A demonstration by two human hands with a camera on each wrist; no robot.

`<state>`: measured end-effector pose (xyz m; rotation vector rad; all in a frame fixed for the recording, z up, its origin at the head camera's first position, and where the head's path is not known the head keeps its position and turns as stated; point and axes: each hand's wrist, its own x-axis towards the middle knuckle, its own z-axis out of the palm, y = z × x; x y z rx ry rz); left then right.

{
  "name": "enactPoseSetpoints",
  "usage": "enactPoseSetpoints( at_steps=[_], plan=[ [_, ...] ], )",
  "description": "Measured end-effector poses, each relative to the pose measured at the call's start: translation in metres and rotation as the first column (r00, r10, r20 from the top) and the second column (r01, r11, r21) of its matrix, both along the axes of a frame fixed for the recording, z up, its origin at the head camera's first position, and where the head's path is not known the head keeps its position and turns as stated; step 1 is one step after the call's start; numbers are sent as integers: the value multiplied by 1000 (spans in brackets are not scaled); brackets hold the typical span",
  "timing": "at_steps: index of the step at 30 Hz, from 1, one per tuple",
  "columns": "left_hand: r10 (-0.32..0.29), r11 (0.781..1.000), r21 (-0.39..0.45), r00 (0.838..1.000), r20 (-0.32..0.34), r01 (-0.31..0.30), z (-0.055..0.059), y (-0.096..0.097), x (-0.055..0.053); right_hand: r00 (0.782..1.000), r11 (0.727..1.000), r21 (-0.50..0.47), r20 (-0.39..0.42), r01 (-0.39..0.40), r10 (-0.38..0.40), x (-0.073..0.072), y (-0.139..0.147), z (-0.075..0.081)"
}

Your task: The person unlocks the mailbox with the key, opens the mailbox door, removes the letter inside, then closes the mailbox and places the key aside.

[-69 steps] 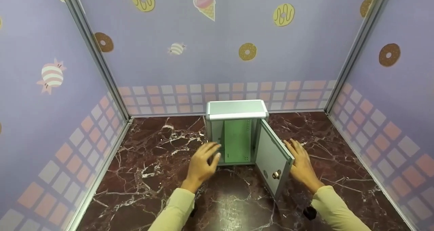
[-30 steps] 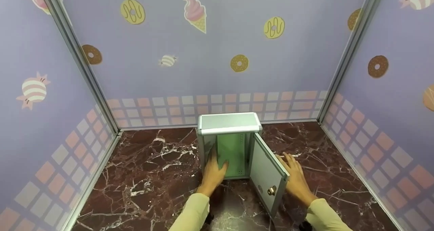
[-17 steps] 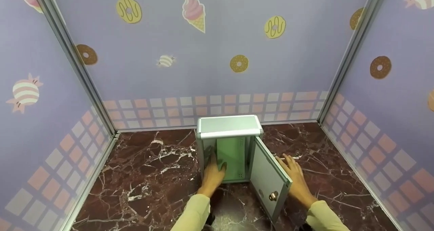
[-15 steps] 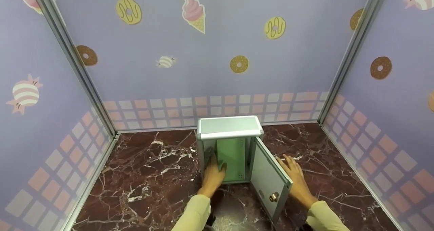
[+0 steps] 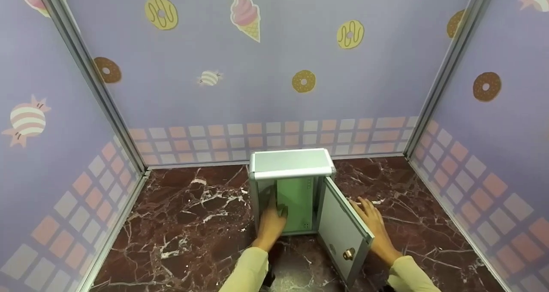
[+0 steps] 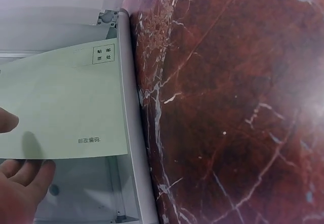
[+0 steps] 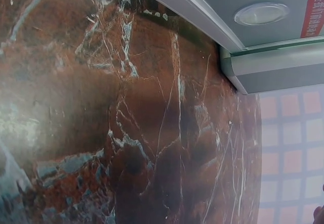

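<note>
A small silver-grey metal box (image 5: 294, 161) stands upright with its hinged door (image 5: 343, 227) swung out to the right. Inside it a pale green envelope (image 5: 296, 206) stands on end. My left hand (image 5: 271, 223) reaches in at the envelope's left edge. In the left wrist view the fingertips (image 6: 30, 172) meet that edge from behind, while the thumb (image 6: 7, 120) is over its front, casting a shadow on the paper. My right hand (image 5: 373, 223) is behind the door's outer face, fingers extended along it; only a sliver of it enters the right wrist view.
A brass lock (image 5: 348, 254) sticks out from the door's inner face. Dark red marble-patterned tabletop (image 5: 193, 223) lies all around. Patterned lilac panels (image 5: 274, 99) in metal frames stand behind and at both sides, the back one close behind the box.
My left hand has gone from in front of the opening into the box, to the envelope's left edge. The right hand has stayed at the door, which stands at much the same angle.
</note>
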<state>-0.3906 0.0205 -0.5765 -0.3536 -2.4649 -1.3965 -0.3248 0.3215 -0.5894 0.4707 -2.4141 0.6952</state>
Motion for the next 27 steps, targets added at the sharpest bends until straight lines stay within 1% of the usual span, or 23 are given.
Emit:
enactPoseSetpoints(
  at_steps=[3,4,6,9,10,11,13,16,22,24,27],
  plan=[
    [7,1000,-23,1000,-26,-8,0,0,-1,1000,1000,-4,-10,-4,4,-1,0,-1],
    [13,1000,-27,999,-42,-14,-1,0,-2,1000,1000,4,-17,-5,5,7,-6,11],
    [27,999,-40,997,-72,-30,-2,0,-2,1000,1000,-19,-25,-7,7,8,-8,13],
    [44,998,-50,993,-113,-50,-5,1,-2,1000,1000,-24,-21,-1,0,9,-10,15],
    [53,997,-54,990,-131,-61,-5,1,-1,1000,1000,-23,-21,1,-2,9,-10,14],
    [60,996,-59,988,-141,-69,-6,1,-1,1000,1000,-28,-17,0,0,1,-5,0],
    [71,995,-60,986,-154,-81,-8,1,0,1000,1000,2,-19,-5,5,0,-3,-4],
    [84,993,-62,981,-172,-96,-9,1,2,999,1000,14,-35,-12,13,0,-1,-8],
    [103,991,-68,975,-194,-118,-9,2,3,1000,1000,-19,-14,2,-3,0,-1,-5],
    [97,992,-64,975,-199,-112,-8,2,3,1000,1000,-22,-11,-4,4,-1,-1,-4],
    [80,995,-48,978,-194,-91,-8,1,5,1000,1000,-15,-27,-9,8,-3,0,-8]
  ],
)
